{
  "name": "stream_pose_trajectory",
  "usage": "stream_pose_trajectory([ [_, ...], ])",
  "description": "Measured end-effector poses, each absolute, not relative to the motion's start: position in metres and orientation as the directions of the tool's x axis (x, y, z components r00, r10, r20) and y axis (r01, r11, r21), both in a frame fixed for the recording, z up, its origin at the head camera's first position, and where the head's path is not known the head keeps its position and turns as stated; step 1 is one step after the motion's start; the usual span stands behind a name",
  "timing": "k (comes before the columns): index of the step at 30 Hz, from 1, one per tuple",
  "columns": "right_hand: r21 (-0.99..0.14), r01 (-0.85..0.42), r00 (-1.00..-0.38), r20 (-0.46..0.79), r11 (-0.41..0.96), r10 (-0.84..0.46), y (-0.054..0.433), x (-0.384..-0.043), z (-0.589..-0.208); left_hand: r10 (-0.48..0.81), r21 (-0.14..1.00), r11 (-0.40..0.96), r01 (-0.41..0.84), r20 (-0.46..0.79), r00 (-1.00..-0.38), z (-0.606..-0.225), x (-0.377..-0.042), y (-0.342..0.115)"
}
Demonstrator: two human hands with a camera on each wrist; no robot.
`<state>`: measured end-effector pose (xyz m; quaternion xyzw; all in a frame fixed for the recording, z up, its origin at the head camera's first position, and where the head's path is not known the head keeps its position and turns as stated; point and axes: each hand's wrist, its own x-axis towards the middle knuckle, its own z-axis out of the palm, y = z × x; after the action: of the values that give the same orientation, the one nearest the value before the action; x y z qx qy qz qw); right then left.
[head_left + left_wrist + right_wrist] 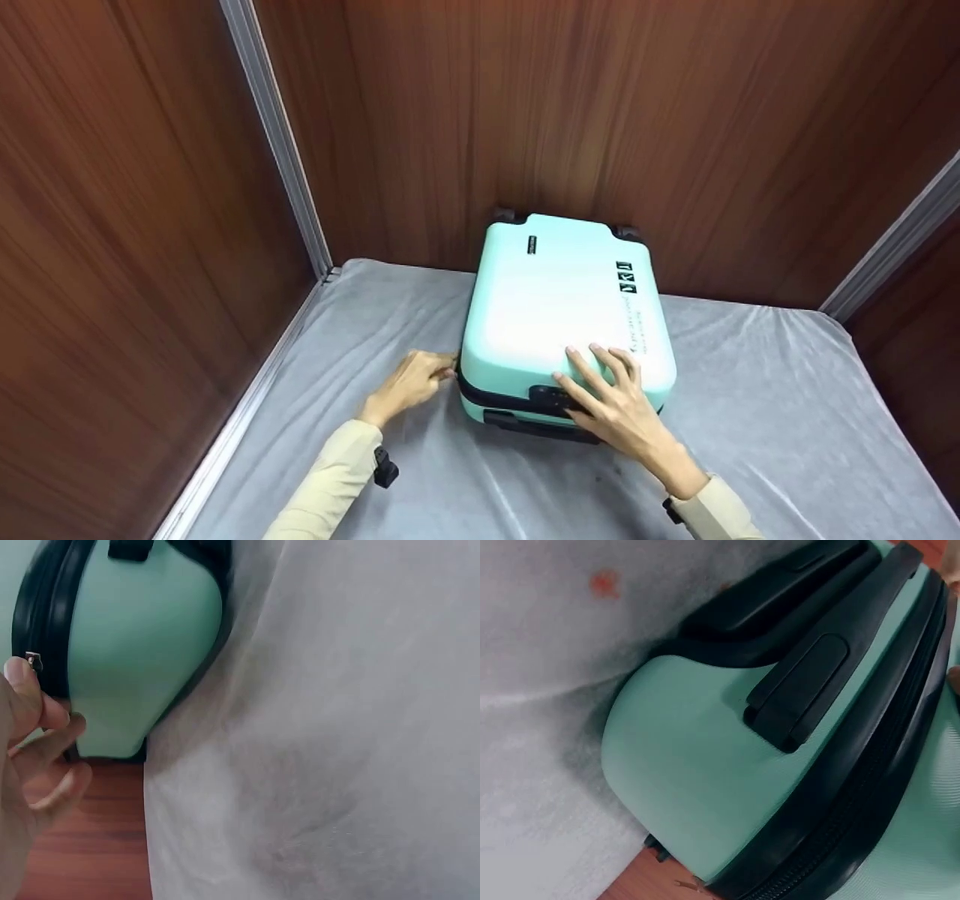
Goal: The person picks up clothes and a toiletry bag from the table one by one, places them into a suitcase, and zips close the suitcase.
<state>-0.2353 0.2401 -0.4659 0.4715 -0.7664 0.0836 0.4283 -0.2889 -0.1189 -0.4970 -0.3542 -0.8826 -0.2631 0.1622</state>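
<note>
A mint-green hard-shell suitcase (555, 300) lies flat, its wheels towards the back wall. At its left side my left hand (411, 381) pinches a zipper pull between thumb and fingertips; the metal zipper slider (33, 660) shows just past the thumb in the left wrist view. My right hand (621, 409) rests with spread fingers on the near edge of the lid, beside the black lock (546, 394). In the right wrist view the black carry handle (810, 682) and the dark zipper band (847, 799) run along the near side. Most of the right hand is outside that view.
Grey cloth (375, 307) covers the table beneath the suitcase, with folds on both sides. A brown wood-grain panel (465, 135) stands right behind the wheels. More panels rise at left and right, joined by metal corner posts (281, 142).
</note>
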Motion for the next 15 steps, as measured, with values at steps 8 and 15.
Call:
stream_pose_trajectory([
  [8, 0.238, -0.808, -0.204, 0.745, 0.539, -0.635, 0.2402, -0.2344, -0.4683, 0.483, 0.275, 0.711, 0.647, 0.478, -0.734, -0.4945, -0.296, -0.1209],
  [15, 0.229, -0.804, -0.214, 0.75, 0.549, -0.626, 0.2394, -0.2349, -0.469, 0.479, 0.291, 0.75, 0.594, 0.38, -0.791, -0.4901, -0.2894, -0.1159],
])
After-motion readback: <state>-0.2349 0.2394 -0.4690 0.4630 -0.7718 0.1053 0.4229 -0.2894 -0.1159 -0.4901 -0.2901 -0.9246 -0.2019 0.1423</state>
